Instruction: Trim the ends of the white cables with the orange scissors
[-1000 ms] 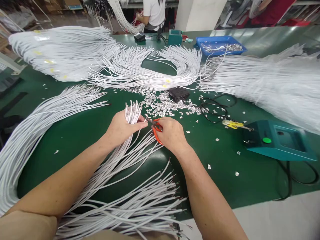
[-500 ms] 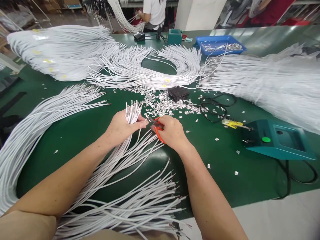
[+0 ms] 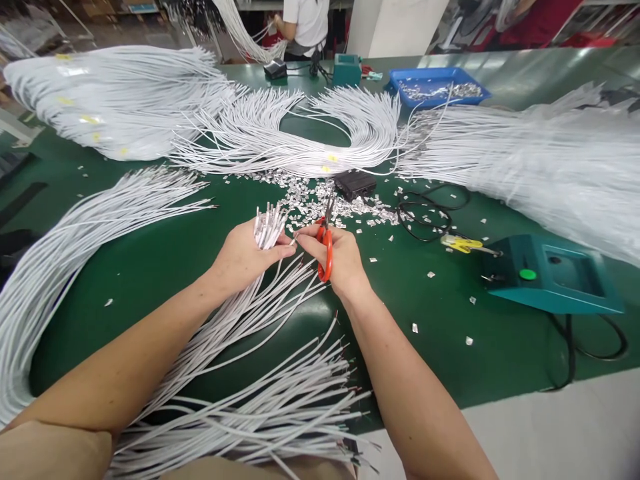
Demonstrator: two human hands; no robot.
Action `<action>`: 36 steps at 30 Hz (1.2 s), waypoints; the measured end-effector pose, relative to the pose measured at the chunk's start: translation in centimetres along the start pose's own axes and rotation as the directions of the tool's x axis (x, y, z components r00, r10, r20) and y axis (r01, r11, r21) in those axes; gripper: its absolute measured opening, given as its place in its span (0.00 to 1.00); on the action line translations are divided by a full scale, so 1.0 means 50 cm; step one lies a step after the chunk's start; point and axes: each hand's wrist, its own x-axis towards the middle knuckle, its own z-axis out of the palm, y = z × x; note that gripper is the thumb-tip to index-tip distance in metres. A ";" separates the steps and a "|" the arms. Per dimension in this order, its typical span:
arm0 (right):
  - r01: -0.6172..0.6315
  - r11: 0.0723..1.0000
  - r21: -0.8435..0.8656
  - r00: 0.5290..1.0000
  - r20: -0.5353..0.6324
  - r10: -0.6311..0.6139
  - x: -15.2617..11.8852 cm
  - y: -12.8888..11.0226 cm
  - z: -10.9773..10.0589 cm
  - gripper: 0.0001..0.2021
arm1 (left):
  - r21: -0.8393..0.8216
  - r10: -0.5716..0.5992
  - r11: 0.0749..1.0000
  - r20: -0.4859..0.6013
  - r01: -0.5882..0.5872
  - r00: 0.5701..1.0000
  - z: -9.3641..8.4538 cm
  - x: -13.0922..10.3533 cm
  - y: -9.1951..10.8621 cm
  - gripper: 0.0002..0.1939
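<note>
My left hand [image 3: 250, 255] is closed around a bunch of white cables [image 3: 269, 225], whose ends stick up above the fist. Its thumb and forefinger pinch one cable end at the right side of the bunch. My right hand [image 3: 341, 259] holds red-handled cutters [image 3: 326, 250] in its palm, blades pointing up and away. The right thumb and forefinger meet at the tip of that pinched cable, touching or almost touching the left fingertips. Below the hands, more white cables [image 3: 250, 307] fan out across the green table [image 3: 160, 267].
Small silvery pieces [image 3: 310, 200] lie scattered beyond my hands, around a black box [image 3: 355, 185]. A teal device [image 3: 550, 273] with a yellow-handled tool [image 3: 461, 244] stands right. Cable bundles [image 3: 100, 100] lie left, back and right. A blue tray [image 3: 435, 100] and a person [image 3: 305, 27] are behind.
The cutters have swung from pointing left at the cable end to pointing up in my right palm. My right thumb and forefinger have moved left to the cable end.
</note>
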 end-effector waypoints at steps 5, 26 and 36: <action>-0.121 0.988 0.091 0.992 0.029 0.119 0.004 0.003 0.000 0.10 | -0.324 -0.014 0.943 0.197 0.079 0.980 0.000 0.003 -0.006 0.16; 0.072 0.956 -0.285 0.966 -0.218 -0.138 0.014 0.021 -0.016 0.10 | -0.382 -0.013 0.918 0.238 0.106 0.971 -0.014 0.015 -0.019 0.17; 0.254 0.957 -0.140 0.955 -0.121 -0.271 -0.007 -0.009 0.000 0.05 | -0.225 -0.023 0.970 0.300 0.094 0.954 -0.026 0.009 -0.018 0.22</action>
